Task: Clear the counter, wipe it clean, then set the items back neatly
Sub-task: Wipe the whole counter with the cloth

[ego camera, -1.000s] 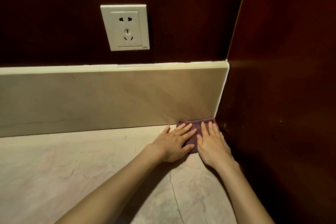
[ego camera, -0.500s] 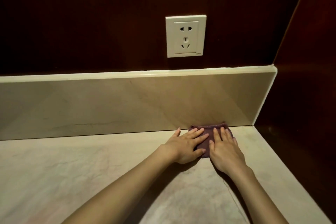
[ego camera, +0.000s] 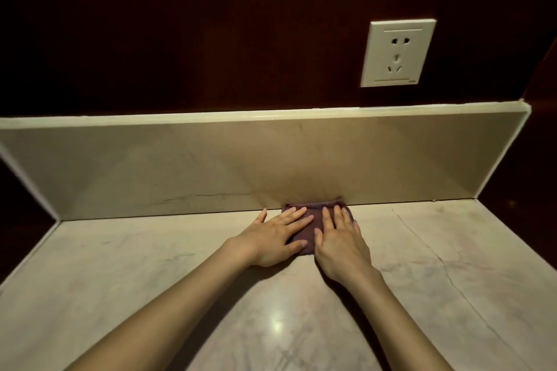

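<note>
I count one cloth under my two hands, left and right, one table, one socket.

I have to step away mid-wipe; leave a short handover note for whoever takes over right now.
Left hand: flat, fingers straight, pressing the cloth.
Right hand: flat, pressing the same cloth.
Cloth: on the counter, its far edge against the backsplash, left of the wall socket.
Done: no items are in view on the counter.
Left: finish wiping, then set the items back; they are out of view.
</note>
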Motion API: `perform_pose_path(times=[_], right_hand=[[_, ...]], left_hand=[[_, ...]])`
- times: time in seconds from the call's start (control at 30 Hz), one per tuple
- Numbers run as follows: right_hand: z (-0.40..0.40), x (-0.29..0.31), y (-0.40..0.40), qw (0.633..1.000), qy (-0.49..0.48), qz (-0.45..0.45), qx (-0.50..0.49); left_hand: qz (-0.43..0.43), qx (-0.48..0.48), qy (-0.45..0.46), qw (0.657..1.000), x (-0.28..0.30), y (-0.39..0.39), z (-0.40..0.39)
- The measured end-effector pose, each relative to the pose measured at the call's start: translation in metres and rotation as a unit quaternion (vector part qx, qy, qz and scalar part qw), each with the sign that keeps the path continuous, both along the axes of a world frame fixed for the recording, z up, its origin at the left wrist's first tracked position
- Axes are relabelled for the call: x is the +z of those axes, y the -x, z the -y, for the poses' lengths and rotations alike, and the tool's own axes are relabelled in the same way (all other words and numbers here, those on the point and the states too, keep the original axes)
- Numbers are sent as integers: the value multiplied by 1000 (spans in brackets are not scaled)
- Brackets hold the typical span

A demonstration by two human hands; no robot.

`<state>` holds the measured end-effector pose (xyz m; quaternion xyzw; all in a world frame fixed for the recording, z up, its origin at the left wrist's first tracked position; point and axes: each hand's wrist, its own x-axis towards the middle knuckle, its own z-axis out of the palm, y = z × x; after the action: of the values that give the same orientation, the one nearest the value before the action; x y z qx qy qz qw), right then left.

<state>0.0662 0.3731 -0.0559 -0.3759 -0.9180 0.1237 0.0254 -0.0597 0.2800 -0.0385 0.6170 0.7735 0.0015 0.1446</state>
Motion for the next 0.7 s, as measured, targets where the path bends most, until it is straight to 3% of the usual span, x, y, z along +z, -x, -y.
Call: perform_pose_path(times=[0.7], right_hand=[[130, -2, 123, 980, 49, -44, 189]], left_hand=[[30, 126, -4, 992, -3, 124, 175]])
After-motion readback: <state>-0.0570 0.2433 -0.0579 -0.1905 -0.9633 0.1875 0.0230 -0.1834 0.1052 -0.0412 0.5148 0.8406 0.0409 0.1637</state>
